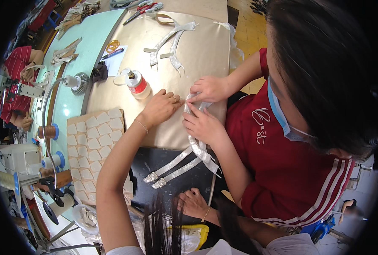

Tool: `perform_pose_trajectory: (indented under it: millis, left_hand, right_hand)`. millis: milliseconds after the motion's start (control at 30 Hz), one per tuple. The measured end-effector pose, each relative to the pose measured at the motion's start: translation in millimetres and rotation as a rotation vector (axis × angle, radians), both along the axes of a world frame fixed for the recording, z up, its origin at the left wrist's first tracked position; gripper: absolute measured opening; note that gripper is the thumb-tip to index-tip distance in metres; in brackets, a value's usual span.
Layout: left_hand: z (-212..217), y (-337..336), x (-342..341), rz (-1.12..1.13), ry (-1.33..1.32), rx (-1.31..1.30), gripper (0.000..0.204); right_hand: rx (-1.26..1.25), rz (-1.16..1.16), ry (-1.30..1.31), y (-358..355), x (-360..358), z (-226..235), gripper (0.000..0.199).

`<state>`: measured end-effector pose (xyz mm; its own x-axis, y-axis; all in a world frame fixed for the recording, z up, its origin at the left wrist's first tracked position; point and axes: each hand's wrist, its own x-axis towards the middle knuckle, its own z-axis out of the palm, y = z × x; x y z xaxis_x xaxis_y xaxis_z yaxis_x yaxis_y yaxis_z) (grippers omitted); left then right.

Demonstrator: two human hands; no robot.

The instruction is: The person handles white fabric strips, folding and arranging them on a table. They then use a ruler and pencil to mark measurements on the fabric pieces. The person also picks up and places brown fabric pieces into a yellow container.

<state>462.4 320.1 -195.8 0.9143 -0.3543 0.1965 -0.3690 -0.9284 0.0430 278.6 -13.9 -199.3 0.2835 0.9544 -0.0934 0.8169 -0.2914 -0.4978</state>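
My left hand reaches over the gold-coloured table top, its fingers loosely bent and apart with nothing in them. Its fingertips come up to a silvery strap piece. A co-worker's two hands press and hold that piece from the right. Below them, two silvery straps with square buckles hang over a black surface. My right hand rests near the edge of that black surface, fingers slightly bent and holding nothing I can see. Beside my left hand stands a clear bottle with a red label and a spout.
More silvery straps and red-handled scissors lie at the far side. On the left is a board of pale cut pieces, beside a lamp and thread spools. The co-worker in red leans in close at right.
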Motion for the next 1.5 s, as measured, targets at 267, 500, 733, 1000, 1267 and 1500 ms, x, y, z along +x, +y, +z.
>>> perform_pose_trajectory:
  millis: [267,500,733,1000,1267,1500]
  left_hand:
    - [5,1,1,0.011,0.057,0.043,0.034]
    - [-8,-5,13,0.329,0.177,-0.611,0.021]
    - [-11,-11,55,0.820,0.462,-0.746,0.027]
    - [-7,-7,67,0.818,0.557,-0.693,0.027]
    - [-10,-7,64,0.752,0.524,-0.614,0.024]
    - [-17,5,35,0.525,0.448,-0.885,0.030]
  right_hand:
    - [0.072,-0.009,-0.039,6,5,11,0.022]
    - [0.133,-0.046,-0.039,9,4,9,0.019]
    - [0.148,-0.038,-0.061,9,7,14,0.023]
    - [0.114,-0.025,-0.003,8,7,15,0.018]
    - [0.102,-0.024,-0.012,9,8,17,0.017]
    - [0.087,-0.046,-0.004,10,6,14,0.014]
